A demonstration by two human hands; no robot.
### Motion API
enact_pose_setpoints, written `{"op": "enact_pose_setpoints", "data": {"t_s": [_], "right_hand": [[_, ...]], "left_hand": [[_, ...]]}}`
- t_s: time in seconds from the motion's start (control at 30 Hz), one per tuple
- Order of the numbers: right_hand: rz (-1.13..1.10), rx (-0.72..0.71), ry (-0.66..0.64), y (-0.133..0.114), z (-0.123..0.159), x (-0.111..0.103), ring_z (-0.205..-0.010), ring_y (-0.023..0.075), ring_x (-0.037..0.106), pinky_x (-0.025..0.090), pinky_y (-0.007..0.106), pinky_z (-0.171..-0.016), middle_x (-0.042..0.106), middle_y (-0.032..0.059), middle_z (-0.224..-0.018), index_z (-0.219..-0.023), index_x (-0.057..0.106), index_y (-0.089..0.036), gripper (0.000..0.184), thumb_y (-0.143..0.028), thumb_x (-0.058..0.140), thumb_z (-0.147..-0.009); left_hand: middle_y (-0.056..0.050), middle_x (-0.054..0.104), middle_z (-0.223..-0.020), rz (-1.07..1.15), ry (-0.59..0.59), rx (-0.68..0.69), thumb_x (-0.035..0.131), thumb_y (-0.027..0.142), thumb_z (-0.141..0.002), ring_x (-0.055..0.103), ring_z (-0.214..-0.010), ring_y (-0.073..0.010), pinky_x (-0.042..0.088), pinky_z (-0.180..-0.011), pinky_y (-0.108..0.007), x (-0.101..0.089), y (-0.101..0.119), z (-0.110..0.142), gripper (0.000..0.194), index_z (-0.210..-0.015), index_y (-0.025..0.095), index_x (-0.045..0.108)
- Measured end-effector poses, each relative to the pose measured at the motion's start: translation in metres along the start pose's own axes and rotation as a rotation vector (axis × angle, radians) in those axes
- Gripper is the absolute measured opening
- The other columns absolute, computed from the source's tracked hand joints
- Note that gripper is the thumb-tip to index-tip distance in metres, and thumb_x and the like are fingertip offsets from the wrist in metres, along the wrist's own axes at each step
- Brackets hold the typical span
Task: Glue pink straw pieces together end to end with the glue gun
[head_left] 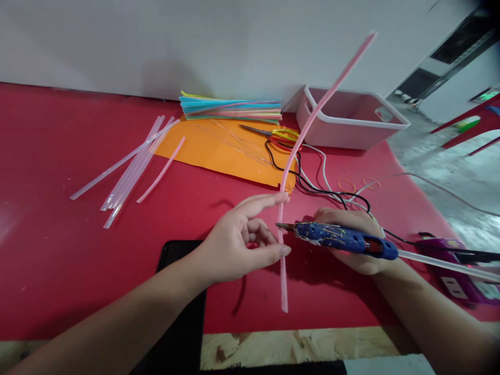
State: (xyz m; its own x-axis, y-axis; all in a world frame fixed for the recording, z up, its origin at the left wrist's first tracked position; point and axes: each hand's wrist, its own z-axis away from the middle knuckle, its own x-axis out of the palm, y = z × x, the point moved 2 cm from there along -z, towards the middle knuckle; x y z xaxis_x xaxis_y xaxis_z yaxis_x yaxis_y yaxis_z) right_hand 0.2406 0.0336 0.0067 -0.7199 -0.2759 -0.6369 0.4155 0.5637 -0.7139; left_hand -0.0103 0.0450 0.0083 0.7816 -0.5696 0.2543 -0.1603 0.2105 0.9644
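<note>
My left hand [250, 234] pinches a long pink pipe cleaner [312, 114] between thumb and fingers. The strip stands roughly upright in view, its upper part bending to the right and its lower end hanging below my thumb. In my right hand [355, 219] is a blue glue gun [332, 237], smeared with old glue, with a clear glue stick [437, 263] jutting from its back. The nozzle points left and meets or overlaps the pipe cleaner between my left thumb and fingers; whether they touch I cannot tell.
Clear glue sticks [133, 174] and a short pink piece [162, 169] lie on the red table at left. Behind are an orange envelope [219, 151], colored pipe cleaners [230, 108], scissors [269, 133], and a white bin [351, 130]. Cables [320, 190] run to a purple power strip [457, 271].
</note>
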Motion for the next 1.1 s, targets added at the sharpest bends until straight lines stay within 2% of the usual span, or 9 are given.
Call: {"op": "enact_pose_setpoints", "data": {"t_s": [0.17, 0.33, 0.47, 0.63, 0.77, 0.93, 1.0, 1.1], "right_hand": [[-0.005, -0.010, 0.007, 0.0028, 0.0017, 0.0003, -0.056, 0.0156, 0.061, 0.048, 0.031, -0.051, 0.067, 0.0035, -0.075, -0.098, 0.064, -0.024, 0.019, -0.040, 0.055, -0.094], [0.006, -0.010, 0.017, 0.0034, 0.0028, 0.0003, -0.057, 0.0164, 0.064, 0.050, 0.031, -0.052, 0.070, 0.0037, -0.076, -0.099, 0.065, -0.025, 0.014, -0.034, 0.058, -0.091], [-0.006, -0.012, 0.048, 0.0021, 0.0017, 0.0007, -0.057, 0.0153, 0.064, 0.050, 0.029, -0.052, 0.070, 0.0027, -0.076, -0.097, 0.066, -0.025, 0.013, -0.032, 0.062, -0.088], [0.005, -0.021, 0.034, -0.0006, -0.0013, 0.0000, -0.056, 0.0141, 0.064, 0.050, 0.027, -0.051, 0.070, 0.0020, -0.075, -0.096, 0.065, -0.023, 0.014, -0.027, 0.060, -0.084], [0.020, -0.021, 0.044, -0.0010, -0.0024, -0.0010, -0.055, 0.0143, 0.063, 0.048, 0.027, -0.048, 0.070, 0.0019, -0.073, -0.094, 0.065, -0.023, 0.013, -0.025, 0.061, -0.082], [0.010, -0.039, 0.075, 0.0010, -0.0016, -0.0007, -0.055, 0.0147, 0.063, 0.050, 0.027, -0.050, 0.070, 0.0014, -0.074, -0.096, 0.066, -0.023, 0.016, -0.025, 0.061, -0.081], [0.032, -0.039, 0.111, 0.0015, 0.0001, -0.0015, -0.056, 0.0152, 0.064, 0.051, 0.027, -0.052, 0.071, 0.0014, -0.074, -0.094, 0.067, -0.024, 0.014, -0.025, 0.062, -0.081], [0.088, 0.017, 0.169, 0.0033, 0.0042, -0.0038, -0.054, 0.0162, 0.064, 0.051, 0.027, -0.050, 0.072, 0.0007, -0.072, -0.090, 0.067, -0.026, 0.010, -0.022, 0.061, -0.084]], "left_hand": [[-0.020, 0.054, -0.148, 0.005, 0.003, 0.007, 0.081, 0.013, -0.081, 0.060, -0.070, -0.0015, 0.053, -0.065, -0.018, 0.0008, 0.0001, 0.0002, 0.076, -0.150, 0.015, 0.049], [-0.020, 0.052, -0.150, 0.000, 0.003, 0.009, 0.081, 0.013, -0.080, 0.060, -0.071, -0.0013, 0.053, -0.066, -0.017, 0.0003, -0.0001, 0.0007, 0.076, -0.149, 0.016, 0.049], [-0.018, 0.059, -0.142, 0.009, -0.001, 0.004, 0.081, 0.013, -0.081, 0.059, -0.069, -0.0008, 0.052, -0.066, -0.016, 0.0003, -0.0006, 0.0005, 0.077, -0.150, 0.015, 0.048], [-0.018, 0.056, -0.147, 0.002, 0.003, 0.009, 0.081, 0.013, -0.081, 0.059, -0.070, -0.0012, 0.053, -0.066, -0.017, 0.0007, -0.0004, 0.0015, 0.076, -0.150, 0.017, 0.049], [-0.019, 0.059, -0.143, -0.005, 0.008, 0.006, 0.081, 0.014, -0.081, 0.060, -0.070, -0.0026, 0.054, -0.067, -0.019, 0.0003, 0.0003, 0.0018, 0.077, -0.150, 0.017, 0.049], [-0.020, 0.058, -0.144, -0.003, 0.003, -0.006, 0.081, 0.014, -0.081, 0.061, -0.070, -0.0028, 0.054, -0.065, -0.018, 0.0005, 0.0006, 0.0013, 0.077, -0.151, 0.016, 0.048], [-0.018, 0.062, -0.138, 0.001, 0.002, -0.014, 0.080, 0.013, -0.081, 0.060, -0.069, -0.0032, 0.054, -0.066, -0.019, 0.0007, 0.0001, 0.0015, 0.077, -0.151, 0.016, 0.048], [-0.009, 0.072, -0.111, 0.000, 0.001, -0.016, 0.081, 0.014, -0.082, 0.061, -0.068, -0.0055, 0.055, -0.068, -0.020, 0.0006, -0.0008, 0.0021, 0.076, -0.151, 0.017, 0.049]]}}
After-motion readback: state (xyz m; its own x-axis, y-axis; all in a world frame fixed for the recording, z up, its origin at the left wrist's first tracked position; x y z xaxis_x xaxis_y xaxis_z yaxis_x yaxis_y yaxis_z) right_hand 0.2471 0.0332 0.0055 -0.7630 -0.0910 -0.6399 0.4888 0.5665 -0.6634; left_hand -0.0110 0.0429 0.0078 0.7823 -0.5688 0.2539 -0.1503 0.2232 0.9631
